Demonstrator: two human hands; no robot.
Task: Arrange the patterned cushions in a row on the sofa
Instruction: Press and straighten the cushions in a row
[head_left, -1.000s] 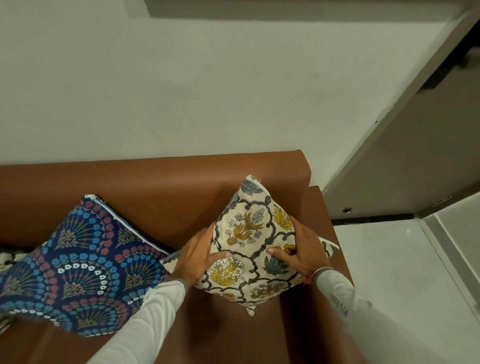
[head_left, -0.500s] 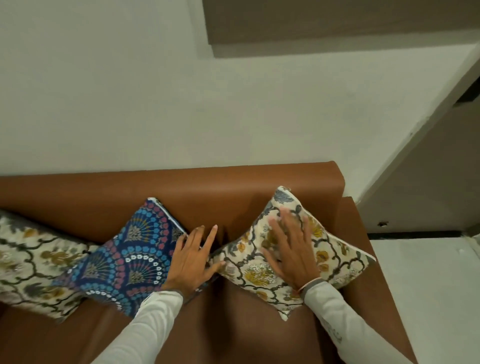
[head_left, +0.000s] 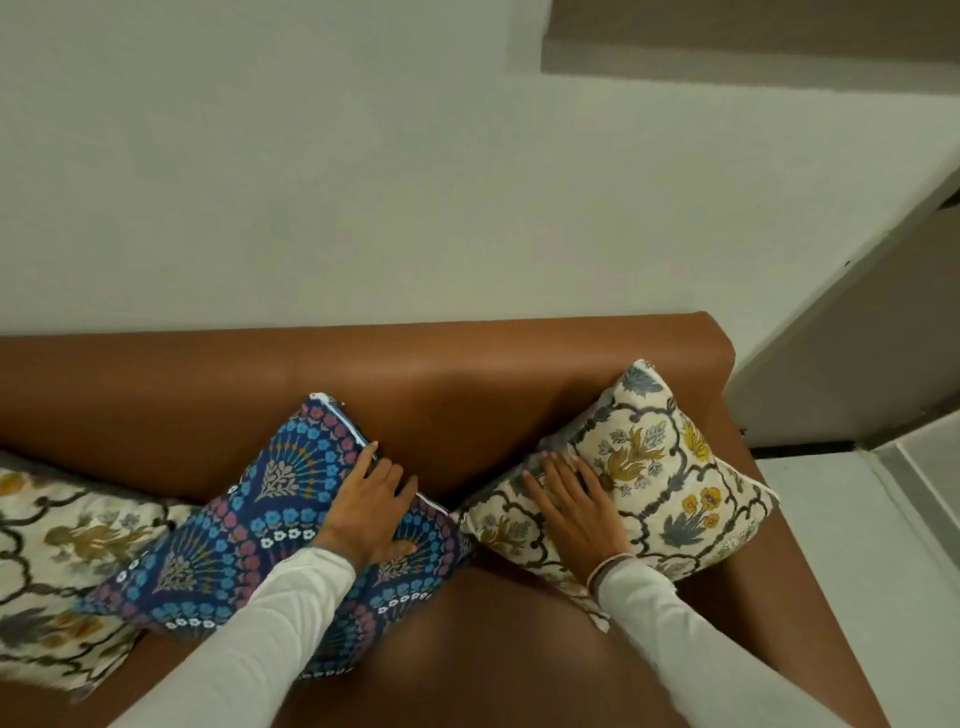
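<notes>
Three patterned cushions lean on the brown sofa (head_left: 467, 374). A cream floral cushion (head_left: 670, 483) stands on a corner at the sofa's right end. A blue fan-patterned cushion (head_left: 244, 530) stands on a corner in the middle, overlapping another cream floral cushion (head_left: 57, 566) at the left edge. My left hand (head_left: 371, 506) lies flat on the blue cushion's right edge, fingers spread. My right hand (head_left: 571, 506) lies flat on the left part of the right cream cushion. Neither hand grips anything.
A pale wall (head_left: 363, 182) rises behind the sofa back. The sofa's right armrest (head_left: 753, 571) borders a light tiled floor (head_left: 857, 545), with a door frame (head_left: 841, 322) beyond. Bare seat leather shows between my forearms.
My hands let go of the right cream cushion, which now rests against the back. My left hand moved left onto the blue cushion; my right hand slid to the cream cushion's left part.
</notes>
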